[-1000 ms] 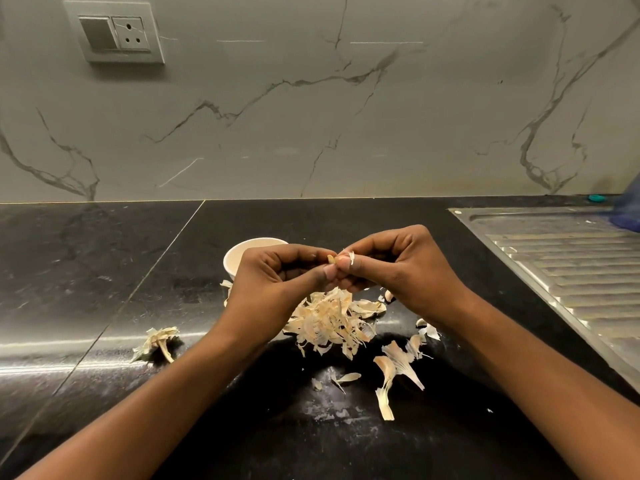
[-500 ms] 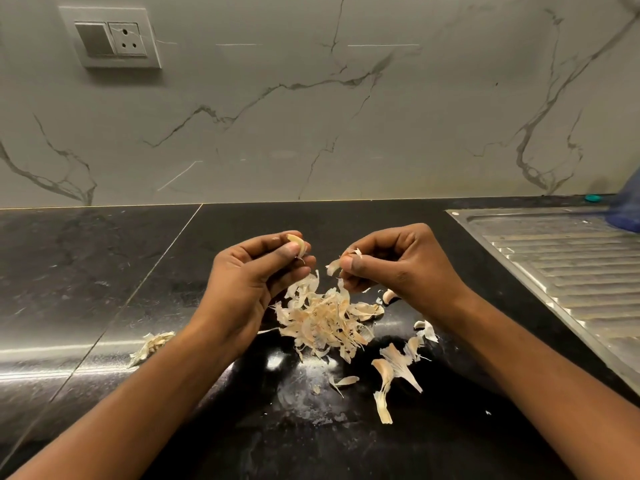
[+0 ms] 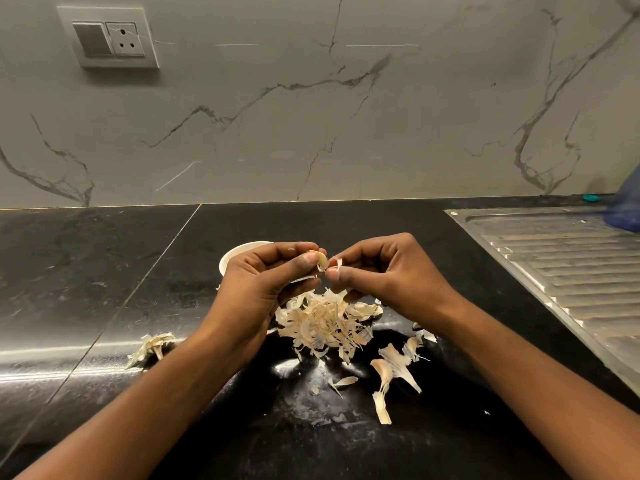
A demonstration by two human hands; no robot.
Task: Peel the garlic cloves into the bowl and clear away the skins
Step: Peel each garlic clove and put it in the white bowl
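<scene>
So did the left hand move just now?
Yes. The left hand slid right, uncovering part of the bowl behind it, and brought its garlic clove to the right hand pinching skin.

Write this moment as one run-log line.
left hand: holds clove | right hand: pinches skin | bowl: behind left hand | skin pile: on counter

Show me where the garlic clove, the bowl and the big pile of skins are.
garlic clove (image 3: 322,260), head view, its pale side, pinched by the left hand (image 3: 263,285)
bowl (image 3: 235,252), head view, white rim showing beyond that hand
pile of skins (image 3: 323,323), head view, middle of the heap
</scene>
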